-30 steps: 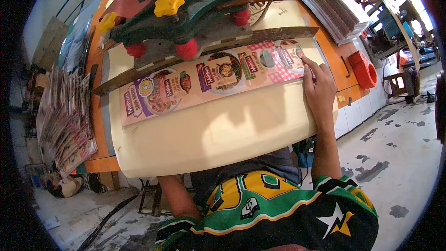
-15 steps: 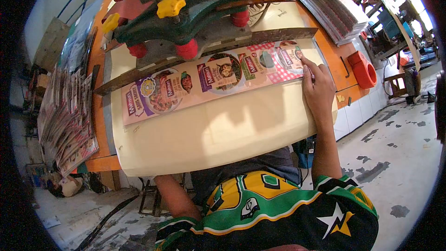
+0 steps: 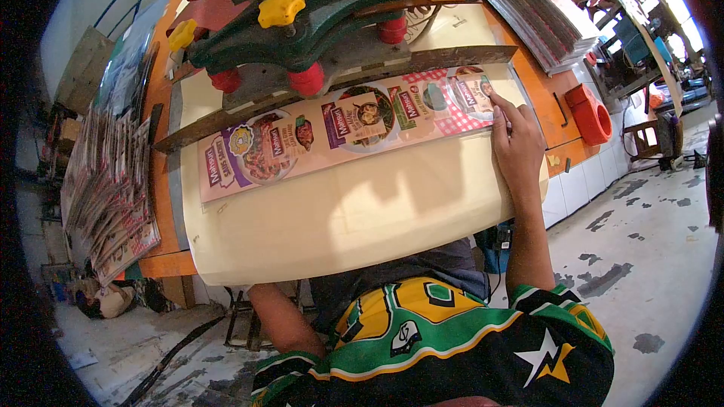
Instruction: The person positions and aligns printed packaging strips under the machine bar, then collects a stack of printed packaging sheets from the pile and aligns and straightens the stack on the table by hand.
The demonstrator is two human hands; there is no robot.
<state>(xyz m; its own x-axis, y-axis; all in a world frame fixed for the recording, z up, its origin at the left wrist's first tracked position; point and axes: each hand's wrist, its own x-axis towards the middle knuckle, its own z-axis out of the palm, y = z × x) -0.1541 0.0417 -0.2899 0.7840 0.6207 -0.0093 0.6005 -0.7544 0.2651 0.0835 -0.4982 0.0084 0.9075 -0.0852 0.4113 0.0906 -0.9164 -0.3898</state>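
Strip [image 3: 351, 128] (print reads "Mahsuri"), right hand [image 3: 520, 136] pinching edge; left hand hidden, can't tell.

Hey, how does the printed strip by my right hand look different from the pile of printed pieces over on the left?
The printed strip lies flat as a neat band, while the left pile is many overlapping pieces with uneven edges. The printed strip rests on the cream sheet with your right hand at its end; the left pile has no hand on it. Both carry coloured print.
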